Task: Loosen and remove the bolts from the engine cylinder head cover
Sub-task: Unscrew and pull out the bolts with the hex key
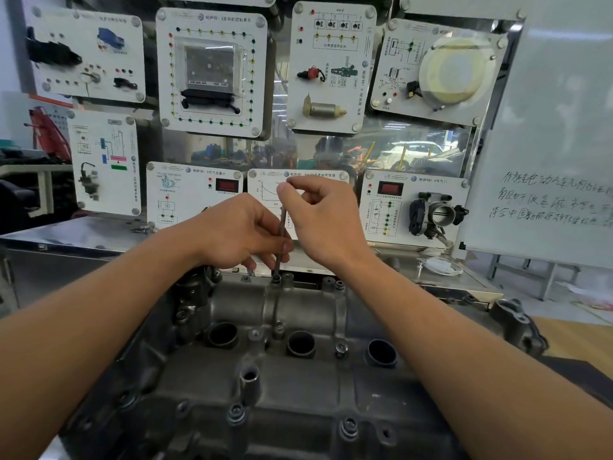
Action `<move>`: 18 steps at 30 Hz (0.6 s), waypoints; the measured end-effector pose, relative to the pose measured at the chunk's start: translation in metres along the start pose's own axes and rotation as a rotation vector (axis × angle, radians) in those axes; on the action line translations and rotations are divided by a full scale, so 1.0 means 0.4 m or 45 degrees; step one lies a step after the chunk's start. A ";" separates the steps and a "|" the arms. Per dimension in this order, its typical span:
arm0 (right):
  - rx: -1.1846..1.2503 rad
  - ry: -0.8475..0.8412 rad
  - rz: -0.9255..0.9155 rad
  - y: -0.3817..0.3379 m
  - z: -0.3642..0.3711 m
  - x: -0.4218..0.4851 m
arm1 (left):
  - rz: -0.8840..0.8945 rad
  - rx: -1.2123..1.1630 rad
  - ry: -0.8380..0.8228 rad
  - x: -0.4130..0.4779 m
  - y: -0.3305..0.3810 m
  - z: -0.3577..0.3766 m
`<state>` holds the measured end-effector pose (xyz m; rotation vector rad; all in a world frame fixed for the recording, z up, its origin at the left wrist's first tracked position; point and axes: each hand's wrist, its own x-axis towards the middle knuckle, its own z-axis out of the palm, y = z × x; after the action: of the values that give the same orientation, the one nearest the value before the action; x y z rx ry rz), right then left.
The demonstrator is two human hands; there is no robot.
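left hand point(242, 234) fingers pinch thin tool point(282, 224) mid-shaft | right hand point(326, 220) fingers pinch its top | tip at far bolt point(276, 279) on cover point(298, 386)

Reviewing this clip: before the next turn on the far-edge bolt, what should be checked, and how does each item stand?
1. Rod tip seated in far bolt: cannot tell; they meet, engagement hidden.
2. Left hand pinches rod mid-shaft: ok.
3. Right hand holds rod's upper end: ok.
4. Rod close to upright over the bolt: ok, slight tilt.
5. Near bolts out of cover: not ok, several in place.
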<state>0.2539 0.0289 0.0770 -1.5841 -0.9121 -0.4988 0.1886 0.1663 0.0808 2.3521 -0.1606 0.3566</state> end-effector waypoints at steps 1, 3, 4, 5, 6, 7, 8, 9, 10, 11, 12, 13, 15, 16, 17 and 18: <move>0.045 -0.094 0.004 -0.003 -0.001 0.001 | 0.008 0.013 -0.003 0.000 0.000 0.000; 0.127 -0.253 0.012 -0.009 -0.005 0.004 | 0.020 0.024 0.003 0.000 0.000 0.001; 0.139 -0.299 0.019 -0.012 -0.007 0.006 | 0.023 0.026 0.007 0.000 -0.001 0.001; 0.145 -0.325 0.033 -0.015 -0.009 0.008 | 0.025 0.027 0.010 0.000 -0.001 0.001; 0.161 -0.344 0.056 -0.017 -0.011 0.009 | 0.026 0.028 0.012 0.000 -0.001 0.001; 0.194 -0.365 0.093 -0.018 -0.011 0.010 | 0.025 0.026 0.014 0.000 0.000 0.002; 0.239 -0.390 0.138 -0.017 -0.011 0.011 | 0.022 0.021 0.016 0.001 0.000 0.002; 0.292 -0.413 0.181 -0.014 -0.009 0.010 | 0.015 0.017 0.019 0.002 0.000 0.003; 0.352 -0.428 0.217 -0.013 -0.008 0.007 | 0.006 0.013 0.022 0.003 -0.001 0.003; 0.411 -0.431 0.238 -0.011 -0.006 0.003 | -0.004 0.010 0.026 0.004 -0.001 0.004; 0.446 -0.422 0.241 -0.008 -0.005 0.000 | -0.012 0.009 0.028 0.005 -0.002 0.004; 0.453 -0.408 0.239 -0.008 -0.004 -0.002 | -0.017 0.007 0.028 0.006 -0.003 0.004; 0.473 -0.401 0.238 -0.012 -0.002 -0.003 | -0.019 0.010 0.025 0.006 -0.004 0.005; 0.504 -0.409 0.254 -0.015 -0.001 -0.001 | -0.018 0.018 0.026 0.007 -0.005 0.004; 0.541 -0.423 0.283 -0.018 -0.001 0.001 | -0.019 0.026 0.027 0.006 -0.005 0.004; 0.583 -0.439 0.320 -0.021 -0.001 0.002 | -0.020 0.030 0.028 0.006 -0.006 0.003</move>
<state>0.2479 0.0289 0.0828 -1.3503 -0.9816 0.1626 0.1917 0.1671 0.0792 2.3703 -0.1279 0.3779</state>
